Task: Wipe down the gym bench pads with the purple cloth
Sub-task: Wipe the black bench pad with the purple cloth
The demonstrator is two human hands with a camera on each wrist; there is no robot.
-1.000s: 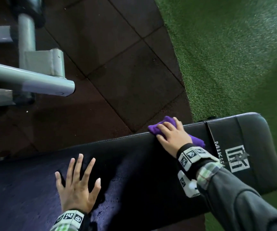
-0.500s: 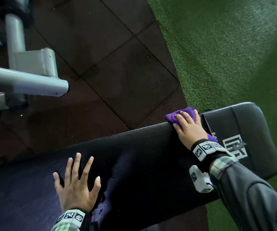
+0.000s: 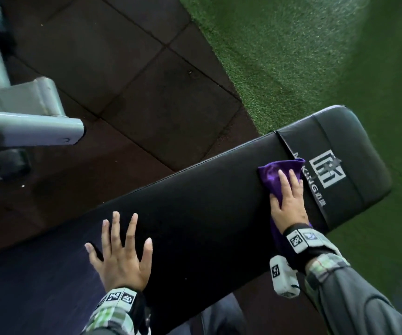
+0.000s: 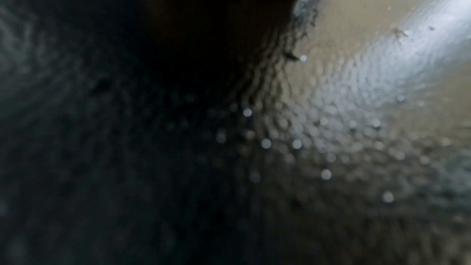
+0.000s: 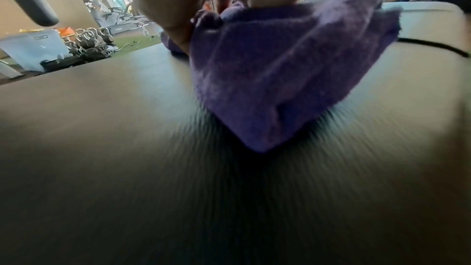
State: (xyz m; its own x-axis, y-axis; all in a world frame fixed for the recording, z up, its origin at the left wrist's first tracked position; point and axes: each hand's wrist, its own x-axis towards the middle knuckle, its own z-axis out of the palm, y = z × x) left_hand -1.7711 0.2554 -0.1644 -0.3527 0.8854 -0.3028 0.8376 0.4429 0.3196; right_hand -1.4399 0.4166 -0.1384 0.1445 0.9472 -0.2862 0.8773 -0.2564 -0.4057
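Right hand (image 3: 288, 201) flat on purple cloth (image 3: 271, 174), fingers straight, pressing cloth onto black bench pad (image 3: 195, 201) beside white logo (image 3: 327, 169). Cloth bunched under palm, tail trailing toward wrist. Left hand (image 3: 122, 257) splayed flat on pad, grip apart, holding nothing. Grey metal frame (image 3: 25, 126) over dark floor tiles.

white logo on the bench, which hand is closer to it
Right. The right hand presses the cloth on the pad just beside the logo; the left hand lies flat far down the pad.
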